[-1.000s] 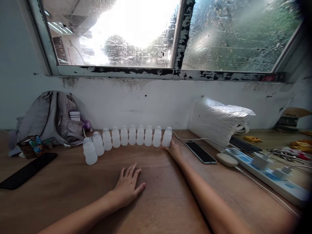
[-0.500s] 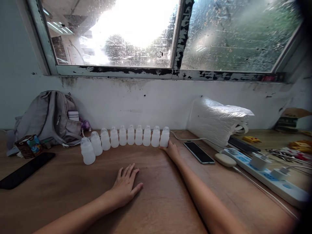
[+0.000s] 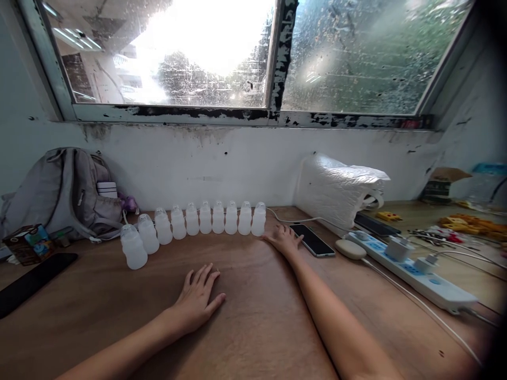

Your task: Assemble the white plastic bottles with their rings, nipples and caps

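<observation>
Several frosted white bottles with clear domed tops stand upright in a curved row on the brown table (image 3: 237,264). The leftmost bottle (image 3: 133,248) is nearest to me, and the rightmost bottle (image 3: 259,219) stands at the far end. My left hand (image 3: 201,295) lies on the table in front of the row, fingers spread, holding nothing. My right hand (image 3: 283,239) rests just right of the rightmost bottle with its fingers apart and nothing in it. Its fingertips are close to the phone (image 3: 312,240).
At the left are a grey backpack (image 3: 67,195), a small carton (image 3: 29,244) and a black flat object (image 3: 37,279). On the right stand a silvery padded bag (image 3: 336,192), a beige oval object (image 3: 350,249) and a power strip (image 3: 412,272) with plugs and cables.
My right hand has let go of the rightmost bottle and spread its fingers toward the phone. The view has turned slightly right. My left hand keeps its place on the table.
</observation>
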The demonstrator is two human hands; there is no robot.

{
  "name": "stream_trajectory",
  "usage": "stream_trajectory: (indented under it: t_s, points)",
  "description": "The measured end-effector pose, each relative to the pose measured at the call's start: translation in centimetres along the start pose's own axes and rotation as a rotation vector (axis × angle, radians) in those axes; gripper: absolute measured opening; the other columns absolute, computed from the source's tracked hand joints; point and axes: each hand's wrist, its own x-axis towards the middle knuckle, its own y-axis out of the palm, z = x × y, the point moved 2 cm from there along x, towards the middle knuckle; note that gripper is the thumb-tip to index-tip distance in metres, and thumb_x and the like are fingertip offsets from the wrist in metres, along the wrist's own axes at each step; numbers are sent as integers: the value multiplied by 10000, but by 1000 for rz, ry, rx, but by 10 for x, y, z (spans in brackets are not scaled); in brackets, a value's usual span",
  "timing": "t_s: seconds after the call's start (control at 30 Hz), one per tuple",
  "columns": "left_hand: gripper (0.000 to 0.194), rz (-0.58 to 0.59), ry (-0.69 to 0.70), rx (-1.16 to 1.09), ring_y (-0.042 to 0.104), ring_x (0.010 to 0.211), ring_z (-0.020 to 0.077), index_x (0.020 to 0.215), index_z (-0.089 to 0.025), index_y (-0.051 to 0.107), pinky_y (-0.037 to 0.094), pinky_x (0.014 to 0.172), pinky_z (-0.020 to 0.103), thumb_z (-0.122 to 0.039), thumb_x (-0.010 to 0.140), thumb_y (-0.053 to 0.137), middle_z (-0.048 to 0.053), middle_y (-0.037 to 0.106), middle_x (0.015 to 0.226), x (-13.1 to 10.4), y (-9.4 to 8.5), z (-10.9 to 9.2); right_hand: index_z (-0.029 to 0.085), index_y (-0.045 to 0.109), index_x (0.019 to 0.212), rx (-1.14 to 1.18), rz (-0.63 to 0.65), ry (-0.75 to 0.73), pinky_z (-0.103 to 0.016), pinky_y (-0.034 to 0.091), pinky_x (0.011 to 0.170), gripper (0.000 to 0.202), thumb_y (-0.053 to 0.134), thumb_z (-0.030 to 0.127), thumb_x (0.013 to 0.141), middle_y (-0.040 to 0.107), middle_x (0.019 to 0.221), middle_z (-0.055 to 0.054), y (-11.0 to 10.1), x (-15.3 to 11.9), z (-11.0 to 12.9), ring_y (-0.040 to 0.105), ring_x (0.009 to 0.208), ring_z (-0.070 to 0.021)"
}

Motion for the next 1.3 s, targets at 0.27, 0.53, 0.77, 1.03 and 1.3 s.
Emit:
stream_trajectory:
  t_s: [0.27,0.53,0.77,1.03,1.3]
  points:
    - [574,-11,7,6,211,1263,243,1253,-227,338,165,1003,492,-570,818,189,88,259,1377,0,0,0,123,346,1250,-59,-32,65,-634,23,895,862,389,707,617,198,1355,-194,1,4,-8,69,1245,-359]
    - [568,-18,5,18,219,1260,243,1254,-227,338,169,1005,488,-564,820,194,86,268,1374,0,1,0,92,334,1247,6,-210,-90,-554,41,965,857,532,614,597,308,1317,-195,6,6,-4,176,1241,-322]
    - [586,5,-4,10,199,1268,233,1260,-229,332,154,1011,485,-576,816,171,81,254,1380,0,0,-1,56,352,1212,364,-174,-137,-410,268,954,805,607,499,590,430,1226,-214,15,13,5,374,1158,-295]
    - [581,-4,-4,29,216,1259,239,1258,-226,342,164,1007,481,-571,817,186,70,289,1367,1,1,-1,95,395,1180,624,-43,-77,-348,377,885,675,592,452,642,510,1160,-189,19,12,11,494,1069,-240]
    - [576,-28,14,37,227,1254,244,1260,-211,345,176,998,491,-555,825,188,86,303,1358,1,2,0,130,494,1071,618,4,-159,-313,419,810,476,578,373,671,579,1078,-122,16,4,27,558,961,-203]
